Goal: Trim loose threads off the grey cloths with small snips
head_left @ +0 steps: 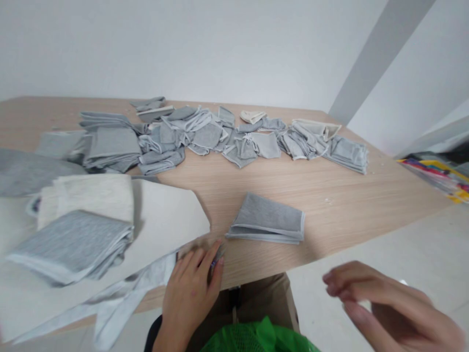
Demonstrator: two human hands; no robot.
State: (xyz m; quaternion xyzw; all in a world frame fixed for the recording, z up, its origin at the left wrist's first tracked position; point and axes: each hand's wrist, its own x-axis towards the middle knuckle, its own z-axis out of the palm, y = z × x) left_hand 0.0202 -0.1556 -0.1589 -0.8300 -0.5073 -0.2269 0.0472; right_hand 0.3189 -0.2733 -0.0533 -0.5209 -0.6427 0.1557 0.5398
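My left hand [192, 288] rests at the near edge of the wooden table [330, 195]; its fingers lie together over a small thin object [217, 256] that I cannot identify. Just beyond it sits a folded grey cloth [267, 218]. My right hand [388, 305] hovers off the table's near right side, above the floor, fingers stretched out and holding nothing. A light cloth strip [120, 303] hangs over the edge beside my left hand.
Several grey and cream cloth pieces [220, 134] lie scattered along the far side. Folded grey [73, 244] and cream stacks [91, 195] sit on a white sheet [164, 220] at left. Coloured items [439, 176] lie at right. A green mesh [256, 337] is at my lap.
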